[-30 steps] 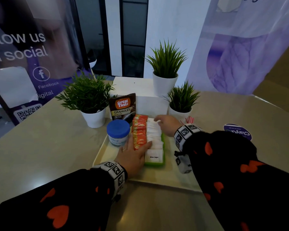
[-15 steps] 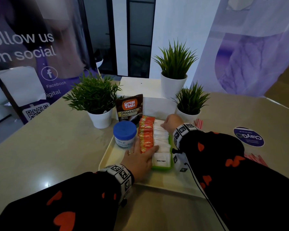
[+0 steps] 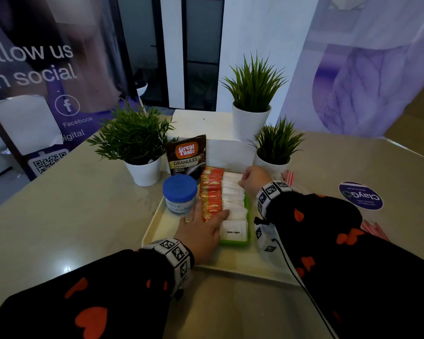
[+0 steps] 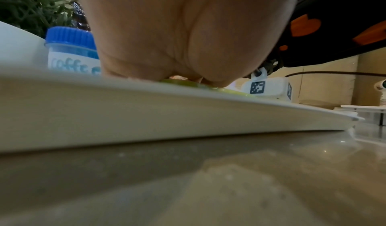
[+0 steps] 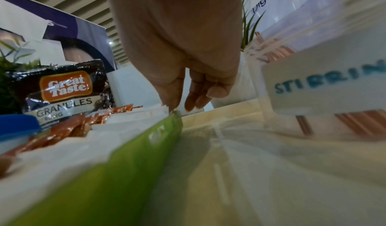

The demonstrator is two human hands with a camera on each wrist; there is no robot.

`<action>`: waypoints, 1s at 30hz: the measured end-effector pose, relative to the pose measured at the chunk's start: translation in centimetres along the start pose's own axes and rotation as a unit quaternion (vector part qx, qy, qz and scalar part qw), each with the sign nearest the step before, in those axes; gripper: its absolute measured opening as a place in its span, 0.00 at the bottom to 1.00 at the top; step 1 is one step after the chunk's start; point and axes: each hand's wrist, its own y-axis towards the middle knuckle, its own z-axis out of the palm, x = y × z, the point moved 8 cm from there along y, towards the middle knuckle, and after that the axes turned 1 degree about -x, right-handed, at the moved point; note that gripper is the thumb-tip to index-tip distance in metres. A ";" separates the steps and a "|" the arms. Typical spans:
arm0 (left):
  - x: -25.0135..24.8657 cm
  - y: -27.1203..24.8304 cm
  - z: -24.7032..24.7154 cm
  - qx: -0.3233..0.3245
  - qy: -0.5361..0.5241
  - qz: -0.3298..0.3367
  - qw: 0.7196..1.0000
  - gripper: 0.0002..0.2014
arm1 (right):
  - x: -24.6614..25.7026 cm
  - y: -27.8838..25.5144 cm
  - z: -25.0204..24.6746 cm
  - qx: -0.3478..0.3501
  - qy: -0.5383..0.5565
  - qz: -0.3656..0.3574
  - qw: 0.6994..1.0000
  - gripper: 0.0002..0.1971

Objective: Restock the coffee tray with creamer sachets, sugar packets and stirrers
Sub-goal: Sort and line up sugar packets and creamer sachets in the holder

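Observation:
A cream tray [image 3: 157, 225] holds a green organiser [image 3: 248, 216] with a row of orange sachets [image 3: 212, 189] beside a row of white sugar packets [image 3: 233, 194]. My left hand [image 3: 213, 212] lies flat with straight fingers on the near end of the orange row. My right hand [image 3: 251, 179] is at the far end of the white row. In the right wrist view its thumb and fingertips [image 5: 194, 102] point down at the organiser's far corner, touching the last packet. Red-striped stirrers [image 3: 288, 176] show behind my right wrist, inside a clear labelled container [image 5: 325, 84].
A blue-lidded jar [image 3: 180, 192] stands on the tray's left side, with a Great Taste pouch [image 3: 186, 155] behind it. Three potted plants [image 3: 142, 152] and a white box [image 3: 216, 140] line the back. More stirrers [image 3: 375, 231] and a purple sticker [image 3: 360, 195] lie right.
Both hands keep their places at the two ends of the packet rows. Only the head view has shifted a little.

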 end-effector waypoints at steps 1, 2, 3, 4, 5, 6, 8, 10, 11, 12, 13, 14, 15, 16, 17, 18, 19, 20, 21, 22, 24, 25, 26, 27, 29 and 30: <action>0.0 0.0 -0.1 -0.004 0.002 0.000 1.000 0.25 | -0.1 -0.3 -0.3 -0.008 0.006 0.002 1.000 0.09; -0.1 -0.1 -0.1 -0.008 0.004 0.000 1.000 0.25 | -0.1 -0.7 -0.7 -0.022 0.017 0.000 1.000 0.08; -0.1 -0.1 -0.2 -0.013 0.008 0.001 1.000 0.26 | 0.1 -1.3 -1.2 -0.035 0.031 -0.012 0.999 0.09; -0.2 -0.2 -0.3 -0.017 0.014 0.001 1.000 0.26 | 0.6 -2.1 -1.6 -0.041 0.046 -0.030 0.998 0.10; -0.2 -0.3 -0.5 -0.022 0.021 0.002 1.000 0.26 | 1.2 -3.1 -1.8 -0.035 0.057 -0.048 0.997 0.13; -0.3 -0.5 -0.7 -0.027 0.025 0.005 0.999 0.26 | 1.6 -4.3 -1.8 -0.018 0.060 -0.063 0.996 0.16; -0.6 -0.8 -1.2 -0.036 0.029 0.016 0.999 0.26 | 2.1 -6.8 -1.6 0.032 0.046 -0.074 0.996 0.18; -1.0 -1.0 -1.6 -0.042 0.028 0.036 0.998 0.27 | 2.0 -9.1 -1.5 0.064 0.008 -0.082 0.995 0.18; -1.2 -1.2 -1.6 -0.039 0.028 0.045 0.998 0.27 | 1.7 -10.0 -1.4 0.072 -0.023 -0.082 0.994 0.18; -1.4 -1.3 -1.5 -0.032 0.025 0.049 0.998 0.28 | 1.3 -10.7 -1.2 0.079 -0.057 -0.078 0.992 0.18; -1.4 -1.5 -1.2 -0.023 0.018 0.045 0.999 0.29 | 0.8 -11.2 -1.0 0.085 -0.087 -0.067 0.990 0.18; -1.4 -1.6 -1.0 -0.015 0.003 0.033 0.999 0.31 | 0.3 -11.7 -0.7 0.092 -0.108 -0.054 0.988 0.18; -1.3 -1.7 -0.8 -0.009 -0.017 0.014 1.000 0.34 | -0.1 -12.0 -0.2 0.101 -0.119 -0.043 0.987 0.17; -1.2 -1.7 -0.6 -0.003 -0.039 -0.005 0.999 0.36 | -0.3 -12.3 0.3 0.112 -0.121 -0.038 0.986 0.15; -1.2 -1.7 -0.5 0.001 -0.053 -0.019 0.998 0.37 | -0.4 -12.5 0.8 0.119 -0.120 -0.038 0.985 0.14; -1.2 -1.6 -0.5 0.004 -0.063 -0.025 0.998 0.38 | -0.4 -12.8 1.0 0.119 -0.116 -0.038 0.985 0.13; -1.2 -1.6 -0.5 0.009 -0.069 -0.024 0.997 0.38 | -0.4 -13.1 1.1 0.119 -0.114 -0.036 0.986 0.13; -1.2 -1.6 -0.6 0.013 -0.070 -0.021 0.997 0.38 | -0.3 -13.4 1.0 0.123 -0.109 -0.037 0.986 0.14; -1.1 -1.6 -0.7 0.015 -0.067 -0.017 0.997 0.38 | -0.3 -13.6 0.9 0.127 -0.102 -0.036 0.986 0.14; -1.0 -1.7 -0.9 0.015 -0.067 -0.011 0.998 0.38 | -0.3 -13.9 0.7 0.128 -0.087 -0.034 0.987 0.15; -0.6 -1.7 -1.2 -0.003 -0.085 -0.017 0.996 0.40 | -0.7 -14.3 0.3 0.123 -0.055 -0.012 0.991 0.14; -0.1 -1.5 -1.2 -0.022 -0.106 -0.031 0.994 0.41 | -1.2 -14.3 0.1 0.114 -0.036 0.010 0.993 0.12; 0.3 -1.5 -1.5 -0.048 -0.135 -0.048 0.989 0.41 | -1.7 -14.3 0.2 0.107 -0.015 0.034 0.994 0.09; 0.7 -1.4 -1.8 -0.074 -0.161 -0.066 0.982 0.39 | -2.2 -14.4 0.5 0.104 0.001 0.055 0.993 0.10; 1.3 -1.4 -2.3 -0.109 -0.189 -0.087 0.972 0.26 | -2.7 -14.5 1.3 0.112 0.010 0.074 0.991 0.14; 1.3 -1.5 -2.6 -0.111 -0.188 -0.089 0.972 0.18 | -2.7 -14.7 1.5 0.113 0.017 0.077 0.991 0.15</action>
